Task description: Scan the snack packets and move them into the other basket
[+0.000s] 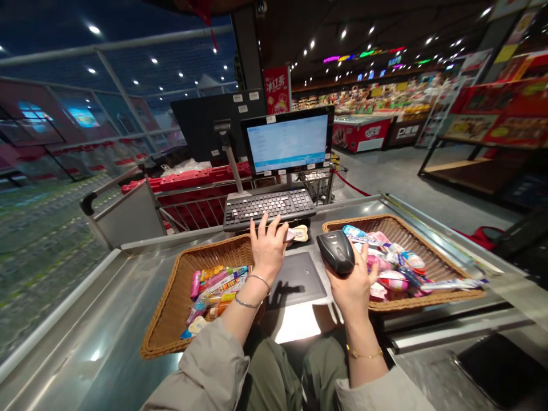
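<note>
Left hand: my left hand (pixel 269 248) is raised, fingers spread, thumb side at a small pink-and-cream packet (pixel 298 233); I cannot tell if it is gripped.
Right hand: my right hand (pixel 353 282) is closed around a black handheld barcode scanner (pixel 336 251).
Hidden: labels on the packaged goods (pixel 387 265) in the right wicker basket (pixel 398 228) are unreadable.

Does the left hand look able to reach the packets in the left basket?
Probably yes: nothing stands between the left hand and the packets in the wicker basket, though its fingers pinch a small packet.
</note>
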`<state>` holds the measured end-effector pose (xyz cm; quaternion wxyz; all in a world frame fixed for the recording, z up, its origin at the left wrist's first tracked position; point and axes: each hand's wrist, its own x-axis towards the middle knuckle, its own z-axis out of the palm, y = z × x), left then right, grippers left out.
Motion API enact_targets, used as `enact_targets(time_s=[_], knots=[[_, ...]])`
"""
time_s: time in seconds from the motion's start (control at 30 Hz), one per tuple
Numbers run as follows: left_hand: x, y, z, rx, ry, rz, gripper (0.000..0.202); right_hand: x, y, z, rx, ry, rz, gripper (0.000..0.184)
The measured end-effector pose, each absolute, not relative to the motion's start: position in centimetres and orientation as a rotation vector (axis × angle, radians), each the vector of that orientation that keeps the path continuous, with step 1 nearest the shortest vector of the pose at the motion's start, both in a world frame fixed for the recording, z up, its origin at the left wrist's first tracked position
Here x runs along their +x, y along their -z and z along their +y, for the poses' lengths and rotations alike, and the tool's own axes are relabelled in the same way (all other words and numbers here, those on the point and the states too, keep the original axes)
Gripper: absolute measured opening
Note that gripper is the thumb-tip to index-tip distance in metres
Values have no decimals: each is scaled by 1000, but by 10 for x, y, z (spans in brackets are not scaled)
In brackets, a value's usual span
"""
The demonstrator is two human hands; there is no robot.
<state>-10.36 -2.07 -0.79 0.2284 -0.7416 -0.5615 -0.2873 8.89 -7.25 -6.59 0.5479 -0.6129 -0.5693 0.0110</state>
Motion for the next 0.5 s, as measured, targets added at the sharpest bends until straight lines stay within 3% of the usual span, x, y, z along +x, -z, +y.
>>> enact_targets(time_s=[0.3,0.5], knots=[[-76,2,-16,-2110,743,-1538,45,106,66,-70,-1503,-15,-1154,66],[-66,3,-14,-2137,743,-1550,49,116,65,-68,-1556,21,-1043,60]])
